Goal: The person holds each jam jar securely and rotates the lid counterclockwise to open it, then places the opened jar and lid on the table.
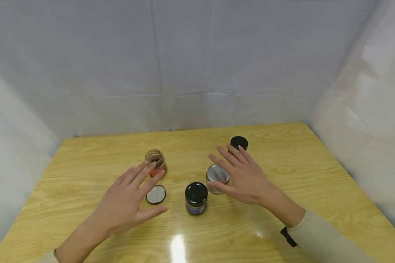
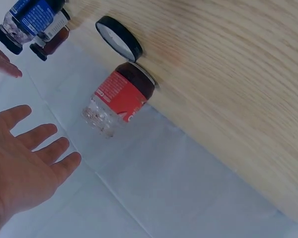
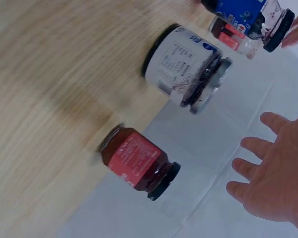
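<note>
My left hand (image 1: 125,201) hovers with spread fingers over the table, holding nothing. Beyond its fingertips stands a lidless glass jar (image 2: 121,96) with a red label and dark residue inside. A black-rimmed lid (image 1: 156,194) lies white side up near that jar. Fingers apart, my right hand (image 1: 243,179) is above the right-hand jars and grips nothing. Partly behind it is a white-labelled jar (image 3: 181,64) with a silvery top. Farther back stands a red-labelled jar (image 3: 136,158) with a black lid. Between the hands sits a blue-labelled jar (image 1: 196,199), dark lid on.
All the jars stand on a light wooden table (image 1: 283,157). Pale sheeting (image 1: 184,65) hangs behind the back edge, and more covers the left and right sides. Glare shows on the wood near the front.
</note>
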Demonstrator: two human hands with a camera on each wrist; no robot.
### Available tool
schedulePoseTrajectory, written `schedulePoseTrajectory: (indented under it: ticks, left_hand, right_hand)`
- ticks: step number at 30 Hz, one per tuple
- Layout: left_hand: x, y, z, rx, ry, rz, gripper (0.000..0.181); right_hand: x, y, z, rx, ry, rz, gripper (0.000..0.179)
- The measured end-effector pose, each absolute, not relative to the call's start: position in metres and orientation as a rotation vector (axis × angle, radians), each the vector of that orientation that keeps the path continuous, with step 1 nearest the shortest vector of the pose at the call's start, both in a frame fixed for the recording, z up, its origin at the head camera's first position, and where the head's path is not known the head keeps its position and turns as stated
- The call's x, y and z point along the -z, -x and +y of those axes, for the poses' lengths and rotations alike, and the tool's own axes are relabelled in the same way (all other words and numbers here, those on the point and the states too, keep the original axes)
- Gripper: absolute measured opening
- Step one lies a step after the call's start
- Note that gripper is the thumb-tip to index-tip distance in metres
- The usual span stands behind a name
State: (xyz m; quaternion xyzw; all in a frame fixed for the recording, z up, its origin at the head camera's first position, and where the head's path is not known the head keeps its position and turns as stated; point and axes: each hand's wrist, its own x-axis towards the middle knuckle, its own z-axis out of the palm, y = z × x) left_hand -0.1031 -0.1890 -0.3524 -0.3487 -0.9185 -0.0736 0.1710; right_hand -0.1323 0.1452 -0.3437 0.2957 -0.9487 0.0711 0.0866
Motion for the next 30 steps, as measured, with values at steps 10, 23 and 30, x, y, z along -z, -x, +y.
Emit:
schedulePoseTrajectory:
  ticks: [10,23,30]
  left_hand:
    - [0.366,0.100,-0.176,0.213,1.032,-2.596,0.081]
    - [0.381,0.095,-0.161,0.208,1.053,-2.587,0.081]
    - [0.386,0.094,-0.156,0.162,1.049,-2.589,0.082]
  right_hand:
    - [0.361,0.123,0.160,-0.181,-0.907,-2.832,0.080]
    - [0.372,0.112,0.158,-0.173,-0.914,-2.853,0.084]
    - [0.377,0.108,0.157,-0.094,-0.892,-2.884,0.085]
